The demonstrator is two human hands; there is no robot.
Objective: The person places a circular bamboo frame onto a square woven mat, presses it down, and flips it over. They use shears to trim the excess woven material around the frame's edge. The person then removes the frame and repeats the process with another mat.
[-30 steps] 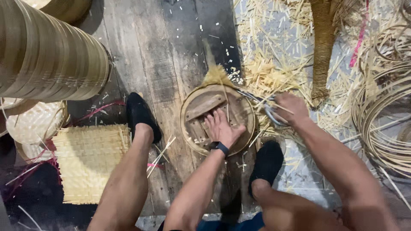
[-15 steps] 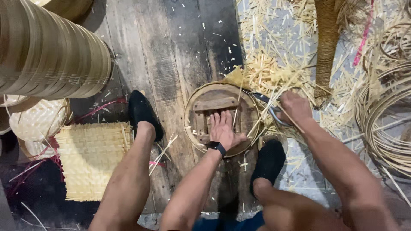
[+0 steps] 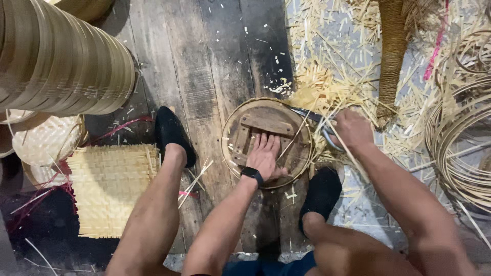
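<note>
The left hand [image 3: 264, 156] lies flat, fingers spread, on the round wooden form [image 3: 267, 140] that sits on the plank floor [image 3: 204, 61] between the person's two black shoes. The right hand [image 3: 352, 129] is closed around a pair of scissors [image 3: 319, 125], whose blades reach in over the form's right edge where thin bamboo strips cross it.

To my eye the step in hand is trimming strip ends at the rim. It would go best with the left palm pressing the form so it cannot turn, the blades kept close to the rim, and the left fingertips held back from the cut. Whether the blades are parted I cannot tell.

Counting: one round form with one cross batten on its face; one pair of scissors; two shoes, the left shoe [image 3: 171, 134] and the right shoe [image 3: 321, 191]; one wristwatch [image 3: 252, 175] on the left wrist. At the floor's left edge lies one flat woven mat [image 3: 110, 189], with one tall stack of bamboo hoops [image 3: 56, 61] toward the upper left corner. One woven cone [image 3: 393, 56] stands at the upper right, beside coils of cane [image 3: 460, 148] at the right edge. The offcuts [image 3: 327, 66] are too many to count.
</note>
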